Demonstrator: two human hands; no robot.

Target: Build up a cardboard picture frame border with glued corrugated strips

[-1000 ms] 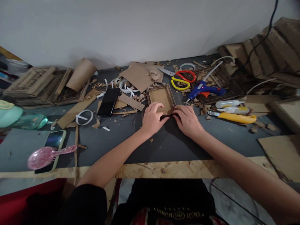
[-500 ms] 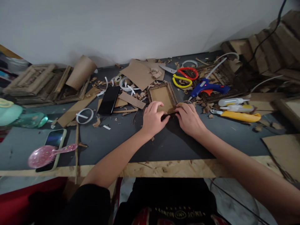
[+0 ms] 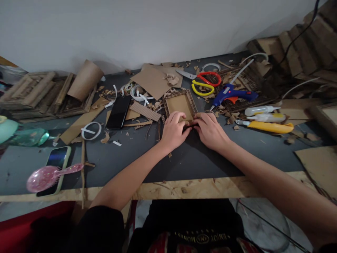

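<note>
Cardboard frame (image 3: 180,104), one, mid-desk toward back edge. Left hand (image 3: 174,129) and right hand (image 3: 209,130) both press fingers on its near edge, pinching dark strip. Two scissors (image 3: 204,83), one glue gun (image 3: 231,95) beside.

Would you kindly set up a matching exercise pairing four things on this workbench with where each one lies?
Things:
1. cardboard frame
2. glue gun
3. pink hairbrush
4. black phone

Places:
A. lying on a phone in a pale case
B. under both hands' fingertips
C. left of the frame, screen dark
D. right of the scissors

Pairs: 1-B, 2-D, 3-A, 4-C
</note>
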